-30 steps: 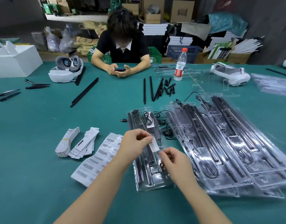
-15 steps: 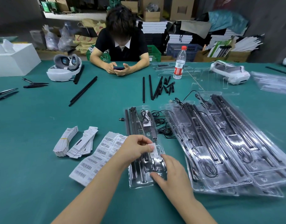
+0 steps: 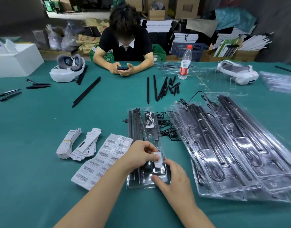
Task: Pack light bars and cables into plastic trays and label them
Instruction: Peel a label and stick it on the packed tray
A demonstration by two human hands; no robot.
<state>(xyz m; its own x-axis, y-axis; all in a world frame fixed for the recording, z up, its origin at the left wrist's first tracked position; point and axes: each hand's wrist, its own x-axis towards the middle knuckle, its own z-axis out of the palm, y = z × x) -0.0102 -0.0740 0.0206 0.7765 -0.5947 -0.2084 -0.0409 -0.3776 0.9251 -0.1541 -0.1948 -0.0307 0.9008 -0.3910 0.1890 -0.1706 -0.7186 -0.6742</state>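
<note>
Label [image 3: 158, 159] under left fingers [image 3: 155, 156] — on tray [image 3: 141, 184]

The light is bright and even and comes from above. The shiny clear trays [image 3: 227, 145] on the right catch it and show white glare streaks. Soft, small shadows sit under the hands near the middle. The far shelves [image 3: 79, 14] are dimmer. The picture bends at the edges like a fish-eye. The far left and right corners look smeared and blurry.
</note>
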